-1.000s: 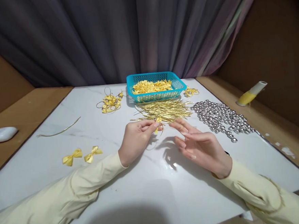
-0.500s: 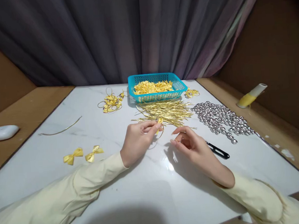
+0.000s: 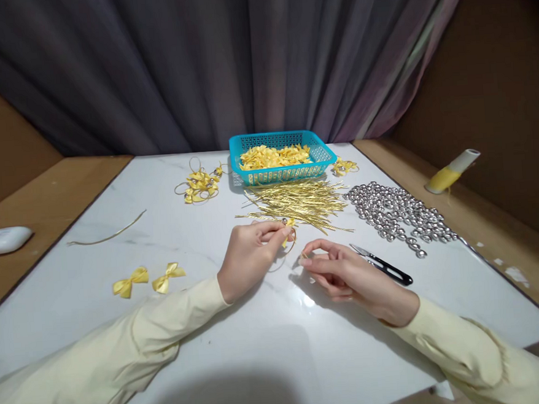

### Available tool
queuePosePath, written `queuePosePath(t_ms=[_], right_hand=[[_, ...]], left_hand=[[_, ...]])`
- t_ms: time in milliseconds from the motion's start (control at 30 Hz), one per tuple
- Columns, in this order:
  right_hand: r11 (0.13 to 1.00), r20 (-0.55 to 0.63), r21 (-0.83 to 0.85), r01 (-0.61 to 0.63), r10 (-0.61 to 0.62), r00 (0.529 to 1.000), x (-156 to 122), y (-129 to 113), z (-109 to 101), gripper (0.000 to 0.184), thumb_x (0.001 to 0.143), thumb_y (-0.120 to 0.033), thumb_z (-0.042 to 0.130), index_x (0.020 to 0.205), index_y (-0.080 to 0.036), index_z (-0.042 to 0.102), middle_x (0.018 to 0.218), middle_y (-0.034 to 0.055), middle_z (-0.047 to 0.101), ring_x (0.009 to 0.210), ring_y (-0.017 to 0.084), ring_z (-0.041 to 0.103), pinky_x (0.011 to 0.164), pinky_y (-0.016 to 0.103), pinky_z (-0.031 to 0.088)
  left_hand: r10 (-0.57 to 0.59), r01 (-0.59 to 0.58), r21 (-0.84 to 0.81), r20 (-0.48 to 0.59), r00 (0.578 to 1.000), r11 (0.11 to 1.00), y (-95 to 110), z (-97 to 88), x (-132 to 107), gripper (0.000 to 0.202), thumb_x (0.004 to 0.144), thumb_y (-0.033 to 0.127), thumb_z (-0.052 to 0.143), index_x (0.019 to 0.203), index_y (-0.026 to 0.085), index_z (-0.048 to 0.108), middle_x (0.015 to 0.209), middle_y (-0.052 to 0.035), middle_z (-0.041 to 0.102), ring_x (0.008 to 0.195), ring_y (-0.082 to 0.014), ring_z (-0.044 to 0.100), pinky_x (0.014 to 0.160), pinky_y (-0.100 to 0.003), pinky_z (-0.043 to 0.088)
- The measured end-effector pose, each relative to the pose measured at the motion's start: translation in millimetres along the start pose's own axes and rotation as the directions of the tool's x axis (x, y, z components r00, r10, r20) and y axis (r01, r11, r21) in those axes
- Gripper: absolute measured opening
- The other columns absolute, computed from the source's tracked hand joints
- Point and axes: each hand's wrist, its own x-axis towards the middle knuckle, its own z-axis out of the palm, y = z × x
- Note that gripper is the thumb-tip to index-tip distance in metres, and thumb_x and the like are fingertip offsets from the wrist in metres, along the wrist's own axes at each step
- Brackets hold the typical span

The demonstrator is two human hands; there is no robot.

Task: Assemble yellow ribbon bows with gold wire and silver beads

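Observation:
Pinched in the fingers of my left hand (image 3: 249,252) is a yellow ribbon bow (image 3: 290,223) with a small silver piece on it. A thin gold cord loop (image 3: 294,240) hangs from this bow, below the fingertips. Just to the right, my right hand (image 3: 348,270) is closed in a pinch between thumb and index finger. A tiny, thin yellow bit shows at those fingertips, too small to name. Beyond the hands lies a pile of gold strips (image 3: 297,200). Small scissors (image 3: 385,268) with black handles lie beside my right hand.
A blue basket (image 3: 283,175) of yellow bows stands at the back. Finished-looking bows with cords (image 3: 201,185) lie left of it. Small round silver pieces (image 3: 385,209) spread to the right. Two loose bows (image 3: 131,282) and a single cord (image 3: 110,236) lie on the left.
My right hand has turned and moved slightly left and up, its thumb and index finger now pinched together. The scissors' blades have come into view. My left hand stays nearly still.

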Motion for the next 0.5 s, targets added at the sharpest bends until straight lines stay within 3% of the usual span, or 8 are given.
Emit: queuePosePath(t_ms=[100,233,367,500], right_hand=[[0.996,0.071,0.044,-0.073,0.070,0.995,-0.9,0.0,-1.4,0.017,0.077,-0.033,0.057,0.081,-0.018,0.050,0.049,-0.0092,0.033,0.038,0.003,0.013,0.034,0.018,0.009],[0.998,0.017,-0.018,-0.067,0.067,0.998,-0.7,-0.4,0.4,0.020,0.077,-0.035,0.057,0.088,-0.019,0.054,0.047,-0.0091,0.031,0.039,0.004,0.013,0.036,0.019,0.008],[0.963,-0.137,-0.260,0.063,-0.102,0.985,0.4,-0.1,6.8,0.026,0.078,-0.039,0.054,0.093,-0.018,0.058,0.043,-0.0093,0.024,0.039,0.005,0.016,0.037,0.020,0.011],[0.863,-0.178,-0.488,0.132,-0.246,0.953,1.1,3.2,10.5,0.027,0.082,-0.041,0.048,0.088,-0.017,0.060,0.044,-0.0078,0.029,0.040,0.006,0.022,0.038,0.021,0.015]], left_hand=[[-0.056,0.057,-0.030,0.031,0.998,0.998,-0.1,-0.1,0.1,0.018,0.075,0.028,0.058,0.076,0.013,0.067,0.076,-0.0043,0.070,0.070,-0.0164,0.064,0.060,-0.020,0.048],[-0.086,0.088,-0.009,0.101,0.991,0.996,4.2,-2.0,0.9,0.019,0.076,0.027,0.055,0.071,0.013,0.067,0.075,-0.0038,0.070,0.071,-0.0152,0.062,0.061,-0.019,0.046],[-0.125,0.119,0.041,0.182,0.975,0.992,9.2,-2.6,-0.7,0.021,0.077,0.027,0.054,0.071,0.012,0.068,0.073,-0.0037,0.069,0.068,-0.0145,0.060,0.057,-0.019,0.043],[-0.147,0.140,0.047,0.218,0.965,0.989,12.2,-1.0,-4.3,0.023,0.077,0.030,0.054,0.074,0.012,0.068,0.072,-0.0043,0.068,0.065,-0.0150,0.058,0.054,-0.021,0.040]])
